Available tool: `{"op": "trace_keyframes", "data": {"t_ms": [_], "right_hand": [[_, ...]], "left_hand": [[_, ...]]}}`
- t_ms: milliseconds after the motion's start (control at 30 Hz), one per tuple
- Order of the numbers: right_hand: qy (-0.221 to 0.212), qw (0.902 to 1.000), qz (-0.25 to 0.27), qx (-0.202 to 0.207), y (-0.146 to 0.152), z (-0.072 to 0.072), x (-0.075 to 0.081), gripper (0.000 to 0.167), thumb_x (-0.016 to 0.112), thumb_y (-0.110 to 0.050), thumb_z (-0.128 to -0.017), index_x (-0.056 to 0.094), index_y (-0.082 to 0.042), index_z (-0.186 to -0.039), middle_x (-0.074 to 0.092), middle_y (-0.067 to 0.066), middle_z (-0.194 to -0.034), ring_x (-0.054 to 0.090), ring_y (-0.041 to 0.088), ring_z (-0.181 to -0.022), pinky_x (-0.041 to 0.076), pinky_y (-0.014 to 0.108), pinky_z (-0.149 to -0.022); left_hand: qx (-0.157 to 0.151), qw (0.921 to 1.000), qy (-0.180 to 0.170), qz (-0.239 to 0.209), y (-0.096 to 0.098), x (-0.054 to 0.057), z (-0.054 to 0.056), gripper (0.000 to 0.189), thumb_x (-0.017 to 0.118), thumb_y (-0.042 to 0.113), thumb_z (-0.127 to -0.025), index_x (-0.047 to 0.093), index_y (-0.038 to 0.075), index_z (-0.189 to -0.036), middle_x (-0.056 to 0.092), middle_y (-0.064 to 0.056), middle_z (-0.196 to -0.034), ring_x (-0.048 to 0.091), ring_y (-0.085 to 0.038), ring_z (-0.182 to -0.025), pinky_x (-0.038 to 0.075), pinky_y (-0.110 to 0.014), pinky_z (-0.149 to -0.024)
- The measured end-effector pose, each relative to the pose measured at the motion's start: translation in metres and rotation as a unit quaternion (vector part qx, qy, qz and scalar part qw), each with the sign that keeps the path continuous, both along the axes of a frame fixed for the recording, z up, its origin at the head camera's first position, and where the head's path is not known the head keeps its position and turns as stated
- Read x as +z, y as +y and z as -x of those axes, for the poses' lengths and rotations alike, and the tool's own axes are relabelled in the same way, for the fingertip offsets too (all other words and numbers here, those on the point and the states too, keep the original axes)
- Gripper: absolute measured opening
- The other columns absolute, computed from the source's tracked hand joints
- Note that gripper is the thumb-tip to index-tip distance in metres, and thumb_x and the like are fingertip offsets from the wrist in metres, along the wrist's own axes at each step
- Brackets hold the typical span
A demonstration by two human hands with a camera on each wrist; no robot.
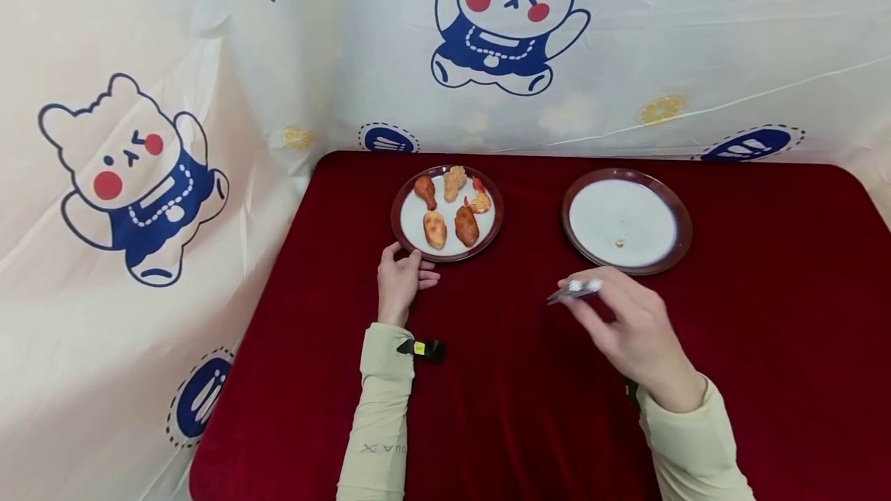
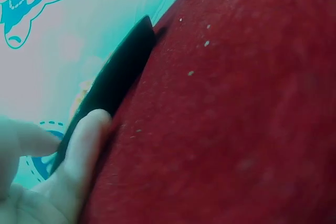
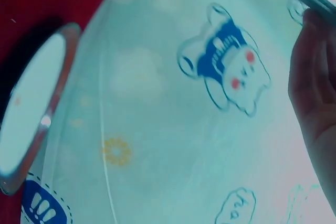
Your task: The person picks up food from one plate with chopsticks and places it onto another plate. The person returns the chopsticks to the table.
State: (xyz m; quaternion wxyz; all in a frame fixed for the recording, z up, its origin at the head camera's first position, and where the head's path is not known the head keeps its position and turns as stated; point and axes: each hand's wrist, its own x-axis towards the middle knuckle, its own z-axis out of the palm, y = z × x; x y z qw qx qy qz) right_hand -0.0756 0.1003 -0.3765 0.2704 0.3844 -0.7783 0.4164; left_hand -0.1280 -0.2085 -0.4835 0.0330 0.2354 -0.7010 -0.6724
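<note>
My left hand [image 1: 402, 278] is at the near-left rim of a brown-rimmed white plate [image 1: 412, 247], its fingertips touching the edge and its other fingers stretched out to the right. In the left wrist view a finger [image 2: 86, 142] rests along the plate's dark outer side [image 2: 123, 64]. On that plate lie a drumstick [image 1: 425, 190], a fried chicken piece [image 1: 455, 182], a shrimp [image 1: 480, 199], a pale browned piece [image 1: 435, 230] and a darker browned piece [image 1: 467, 226]. My right hand [image 1: 636, 327] pinches a silvery metal utensil [image 1: 583, 287] with a narrow split tip pointing left; its exact kind is unclear.
A second brown-rimmed plate [image 1: 623, 211] stands at the right, beyond my right hand, with one small crumb-like piece [image 1: 619, 243] on it. Dark red cloth [image 1: 508, 377] covers the table. White printed curtains [image 1: 376, 45] hang behind and at the left.
</note>
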Motion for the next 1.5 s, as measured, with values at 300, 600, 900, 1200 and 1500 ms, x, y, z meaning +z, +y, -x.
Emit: {"op": "trace_keyframes", "data": {"t_ms": [300,600,900,1200,1500], "right_hand": [[-0.075,0.9969,0.019,0.016,-0.003,-0.002,0.003,0.024,0.066,-0.032,-0.092,0.071,-0.008,-0.094,0.071,0.001,-0.090,0.064,0.004,-0.085,0.050,0.007,-0.083],[-0.059,0.9979,-0.008,0.024,-0.004,0.004,-0.005,0.034,0.056,-0.035,-0.096,0.067,-0.003,-0.096,0.067,0.004,-0.094,0.063,0.010,-0.085,0.050,0.009,-0.081],[-0.019,0.9997,-0.017,-0.002,-0.003,0.008,-0.010,0.035,0.055,-0.035,-0.098,0.066,-0.002,-0.095,0.066,0.005,-0.093,0.062,0.013,-0.084,0.049,0.010,-0.079],[-0.021,0.9996,-0.016,-0.006,-0.005,0.003,-0.008,0.036,0.054,-0.037,-0.098,0.067,-0.003,-0.094,0.066,0.003,-0.092,0.061,0.010,-0.083,0.048,0.009,-0.077],[-0.089,0.9947,-0.035,-0.039,-0.003,0.003,-0.009,0.010,0.068,-0.006,-0.078,0.060,-0.010,-0.081,0.059,-0.005,-0.081,0.050,0.004,-0.068,0.043,0.015,-0.057]], "left_hand": [[-0.028,0.9973,-0.022,-0.064,-0.011,0.001,0.004,0.070,0.045,0.017,-0.102,-0.001,0.011,-0.155,0.067,-0.017,-0.090,0.071,-0.018,-0.062,0.064,-0.034,-0.066],[-0.028,0.9981,0.005,-0.054,-0.005,-0.005,0.006,0.067,0.040,0.016,-0.103,-0.001,0.013,-0.156,0.068,-0.020,-0.092,0.071,-0.018,-0.061,0.064,-0.034,-0.064],[-0.020,0.9992,0.011,-0.034,-0.002,-0.002,0.007,0.066,0.042,0.016,-0.103,0.003,0.015,-0.156,0.067,-0.023,-0.093,0.070,-0.018,-0.059,0.064,-0.034,-0.063],[-0.024,0.9993,0.016,-0.023,-0.003,-0.002,0.010,0.066,0.043,0.016,-0.102,0.005,0.013,-0.156,0.068,-0.022,-0.089,0.070,-0.018,-0.058,0.064,-0.035,-0.063],[-0.024,0.9993,0.013,-0.026,-0.002,-0.005,0.013,0.067,0.044,0.016,-0.101,0.005,0.013,-0.156,0.068,-0.020,-0.087,0.070,-0.019,-0.057,0.064,-0.036,-0.063]]}}
